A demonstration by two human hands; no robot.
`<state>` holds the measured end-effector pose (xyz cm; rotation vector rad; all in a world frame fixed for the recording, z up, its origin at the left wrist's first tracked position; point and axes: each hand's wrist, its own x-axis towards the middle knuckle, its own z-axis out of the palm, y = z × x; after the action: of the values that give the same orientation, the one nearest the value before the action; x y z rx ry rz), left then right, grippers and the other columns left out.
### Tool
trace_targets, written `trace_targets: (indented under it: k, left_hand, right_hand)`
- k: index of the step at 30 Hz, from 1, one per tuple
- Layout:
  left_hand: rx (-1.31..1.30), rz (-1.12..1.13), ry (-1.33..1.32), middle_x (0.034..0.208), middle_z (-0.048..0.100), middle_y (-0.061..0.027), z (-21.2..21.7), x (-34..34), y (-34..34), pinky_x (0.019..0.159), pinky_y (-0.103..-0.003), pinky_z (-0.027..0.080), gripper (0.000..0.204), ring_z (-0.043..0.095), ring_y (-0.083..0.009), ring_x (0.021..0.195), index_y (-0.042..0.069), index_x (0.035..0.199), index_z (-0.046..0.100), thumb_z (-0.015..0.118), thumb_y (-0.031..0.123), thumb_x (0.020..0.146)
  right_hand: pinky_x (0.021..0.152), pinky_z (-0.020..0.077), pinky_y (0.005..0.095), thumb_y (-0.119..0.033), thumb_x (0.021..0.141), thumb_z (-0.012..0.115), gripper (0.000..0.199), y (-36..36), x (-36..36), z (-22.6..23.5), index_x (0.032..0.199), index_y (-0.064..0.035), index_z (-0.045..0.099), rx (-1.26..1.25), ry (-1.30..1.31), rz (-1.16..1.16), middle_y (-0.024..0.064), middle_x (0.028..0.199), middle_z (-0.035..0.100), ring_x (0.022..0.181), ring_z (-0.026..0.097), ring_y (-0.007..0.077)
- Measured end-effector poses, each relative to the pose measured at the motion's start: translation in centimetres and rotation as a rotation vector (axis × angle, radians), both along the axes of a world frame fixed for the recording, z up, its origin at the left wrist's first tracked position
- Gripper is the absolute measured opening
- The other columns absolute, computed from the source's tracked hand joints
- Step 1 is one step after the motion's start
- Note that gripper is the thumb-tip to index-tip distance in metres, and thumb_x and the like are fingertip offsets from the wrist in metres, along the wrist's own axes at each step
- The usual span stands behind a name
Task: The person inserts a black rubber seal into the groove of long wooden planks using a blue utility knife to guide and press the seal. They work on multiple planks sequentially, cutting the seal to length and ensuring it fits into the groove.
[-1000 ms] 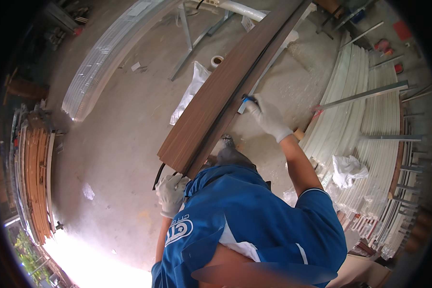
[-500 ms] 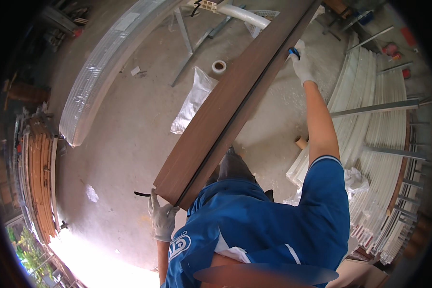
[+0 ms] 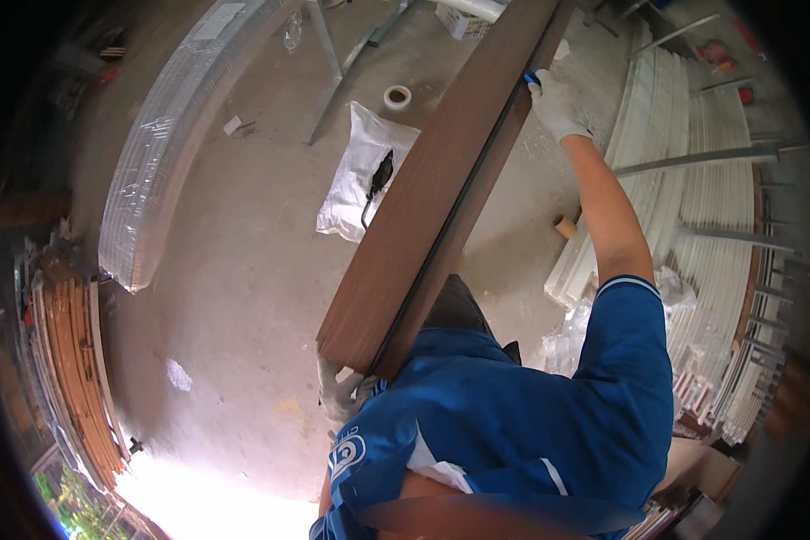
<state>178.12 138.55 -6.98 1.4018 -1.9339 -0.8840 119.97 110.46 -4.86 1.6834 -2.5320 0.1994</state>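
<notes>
A long brown wood-grain board (image 3: 423,216) runs slantwise from beside my body to the far top edge. A black strip (image 3: 441,236) lies in a groove along its length. My left hand (image 3: 344,394), in a pale glove, grips the board's near end; part of the fingers is hidden under it. My right hand (image 3: 558,106), also gloved, is closed around a small blue tool (image 3: 532,79) at the board's right edge, beside the black strip. Most of that tool is covered by the fingers, so its kind cannot be made out.
Left of the board, a white bag (image 3: 346,193) with a dark item (image 3: 381,174) on it and a tape roll (image 3: 397,97) lie on the concrete floor. A plastic-wrapped bundle (image 3: 166,135) curves along the left. White profiles (image 3: 661,171) are stacked on a metal rack at the right.
The view has shifted, and the board's near end now appears farther right. More of the white bag and its dark item shows. The black end sticking out by my left hand is no longer visible.
</notes>
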Motion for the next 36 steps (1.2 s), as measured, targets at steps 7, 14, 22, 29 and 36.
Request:
trace_targets:
  k: [7, 14, 22, 29, 36]
  left_hand:
    - [-0.004, -0.038, 0.038, 0.150, 0.043, -0.0370, -0.9, 0.8, -0.6, 0.099, -0.043, 0.057, 0.024, 0.068, -0.0434, 0.114, 0.004, 0.100, 0.080, 0.083, 0.014, 0.078]
    - [0.024, -0.077, 0.033, 0.143, 0.050, -0.0369, 1.4, 0.7, -1.2, 0.101, -0.043, 0.055, 0.020, 0.069, -0.0410, 0.112, 0.003, 0.095, 0.079, 0.082, 0.008, 0.075]
    - [-0.075, -0.173, 0.055, 0.144, 0.048, -0.0349, 1.1, 1.4, -1.7, 0.101, -0.044, 0.053, 0.033, 0.067, -0.0405, 0.114, 0.008, 0.111, 0.078, 0.080, 0.009, 0.078]
    - [-0.078, -0.159, 0.098, 0.142, 0.050, -0.0373, 0.7, 1.7, -1.5, 0.102, -0.046, 0.052, 0.026, 0.067, -0.0410, 0.115, 0.005, 0.100, 0.081, 0.084, 0.011, 0.076]
    - [0.024, -0.080, 0.209, 0.144, 0.052, -0.0320, 0.2, 1.6, -1.4, 0.103, -0.048, 0.050, 0.027, 0.063, -0.0407, 0.120, 0.008, 0.097, 0.082, 0.089, 0.020, 0.074]
  right_hand:
    - [0.084, 0.0524, 0.0559, -0.029, 0.103, 0.055, 0.033, 6.2, 9.6, 3.1, 0.129, -0.0088, 0.060, 0.139, -0.099, 0.013, 0.0255, 0.103, 0.072, 0.097, 0.068, 0.0463]
    - [0.076, 0.0537, 0.0566, -0.029, 0.102, 0.057, 0.028, 12.1, 16.4, 1.2, 0.122, -0.0097, 0.060, -0.009, -0.152, 0.166, 0.0232, 0.095, 0.072, 0.089, 0.070, 0.0449]
    - [0.075, 0.0540, 0.0540, -0.030, 0.102, 0.058, 0.036, 21.7, 29.0, 3.9, 0.131, -0.0098, 0.062, 0.196, -0.157, 0.161, 0.0224, 0.097, 0.073, 0.085, 0.070, 0.0434]
    - [0.070, 0.0536, 0.0508, -0.032, 0.104, 0.056, 0.041, 29.3, 38.5, 4.2, 0.138, -0.0086, 0.058, 0.182, -0.320, 0.266, 0.0231, 0.088, 0.069, 0.079, 0.069, 0.0407]
    - [0.083, 0.0573, 0.0452, -0.030, 0.101, 0.063, 0.038, 31.2, 38.7, 3.0, 0.132, -0.0092, 0.063, 0.001, -0.519, 0.298, 0.0198, 0.116, 0.072, 0.102, 0.071, 0.0371]
